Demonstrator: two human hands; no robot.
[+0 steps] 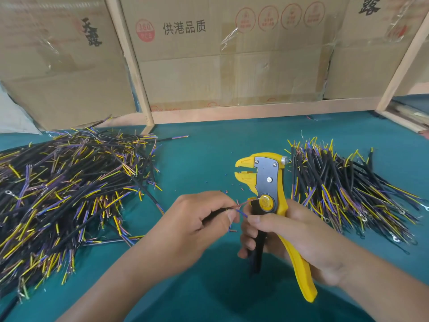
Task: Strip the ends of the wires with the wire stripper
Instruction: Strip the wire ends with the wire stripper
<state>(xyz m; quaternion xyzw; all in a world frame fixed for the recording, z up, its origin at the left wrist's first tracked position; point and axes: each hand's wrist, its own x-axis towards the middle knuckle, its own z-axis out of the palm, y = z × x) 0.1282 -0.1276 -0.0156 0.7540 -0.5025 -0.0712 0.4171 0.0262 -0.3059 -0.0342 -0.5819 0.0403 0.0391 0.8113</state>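
On the green table surface (204,145), 2 heaps are lying well apart: a large pile of black cables (67,189) at left and a smaller pile (348,191) at right. Between them, the right hand (290,238) is gripping the yellow wire stripper (267,182) upright by its handles, head open. The left hand (197,219) is pinching a cable (241,206), its thin cores reaching toward the stripper. Insulation scraps (234,187) are lying near the tool. Cardboard boxes (185,54) in a wooden frame (139,73) are standing behind
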